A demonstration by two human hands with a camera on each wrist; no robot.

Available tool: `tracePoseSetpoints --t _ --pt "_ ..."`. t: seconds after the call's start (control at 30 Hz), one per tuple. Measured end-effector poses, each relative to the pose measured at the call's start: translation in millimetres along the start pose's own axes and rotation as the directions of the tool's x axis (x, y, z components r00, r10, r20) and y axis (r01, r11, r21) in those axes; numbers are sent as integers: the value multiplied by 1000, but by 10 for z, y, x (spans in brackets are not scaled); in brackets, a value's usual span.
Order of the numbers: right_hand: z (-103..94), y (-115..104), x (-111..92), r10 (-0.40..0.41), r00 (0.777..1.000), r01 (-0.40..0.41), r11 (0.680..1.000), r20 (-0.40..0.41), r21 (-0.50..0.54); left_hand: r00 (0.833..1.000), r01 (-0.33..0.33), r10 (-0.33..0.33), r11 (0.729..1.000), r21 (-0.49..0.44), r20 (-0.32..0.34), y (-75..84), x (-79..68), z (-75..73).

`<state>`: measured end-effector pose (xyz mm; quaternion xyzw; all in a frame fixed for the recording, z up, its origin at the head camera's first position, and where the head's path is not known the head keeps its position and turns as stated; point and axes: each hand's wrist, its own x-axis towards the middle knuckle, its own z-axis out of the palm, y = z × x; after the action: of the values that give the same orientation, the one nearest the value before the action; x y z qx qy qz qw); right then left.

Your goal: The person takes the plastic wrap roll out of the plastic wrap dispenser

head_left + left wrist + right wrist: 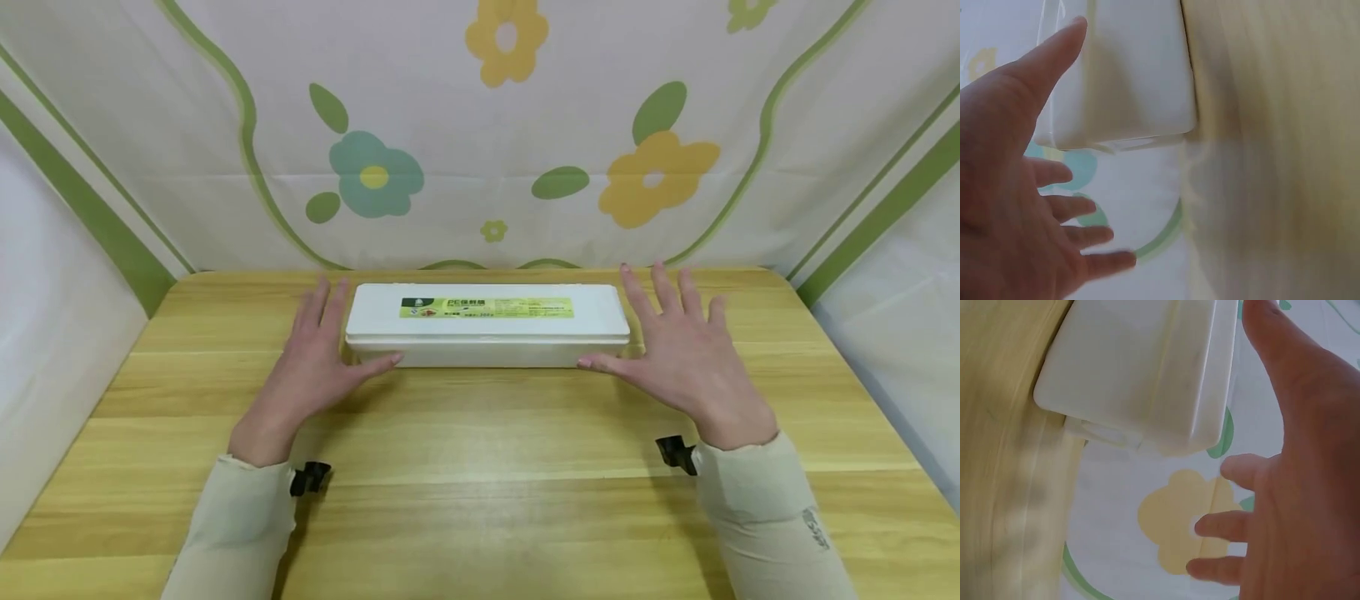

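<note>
Head view: white lidded box point(487, 327), yellow-green label point(487, 308); left hand point(309, 362), right hand point(686, 358) splayed, empty.

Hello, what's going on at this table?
A person is reaching toward a white PE cling-film box on a wood-grain table. The left hand is spread at the box's left end and the right hand at its right end. Neither has a grip on it, and whether either touches it is hard to tell. The box lies flat, lid closed, with its yellow-green label facing up.
</note>
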<state>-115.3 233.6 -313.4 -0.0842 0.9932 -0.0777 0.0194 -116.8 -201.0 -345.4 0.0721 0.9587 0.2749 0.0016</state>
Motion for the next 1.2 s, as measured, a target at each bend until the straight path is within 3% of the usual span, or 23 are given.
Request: tracePoseSetpoints --t 0.1,0.23,0.47,0.7,0.83,1.2 --pt "44 -20 34 -43 999 42 995 13 89 1000 1 2 993 -120 24 -40 41 22" --pt "139 -56 83 -117 993 114 977 4 181 998 5 10 963 -268 54 -111 73 66" --pt "287 -64 151 -217 975 220 948 -38 229 994 55 -7 891 -450 109 -256 128 97" --pt "342 -50 169 -232 969 245 946 -84 211 989 79 12 797 -598 147 -375 209 107" --pt "362 -58 177 -239 963 260 945 -123 200 987 97 10 751 -653 158 -468 239 134" --pt "377 -52 181 -260 949 294 934 -179 203 980 131 8 724 -677 198 -612 296 203"
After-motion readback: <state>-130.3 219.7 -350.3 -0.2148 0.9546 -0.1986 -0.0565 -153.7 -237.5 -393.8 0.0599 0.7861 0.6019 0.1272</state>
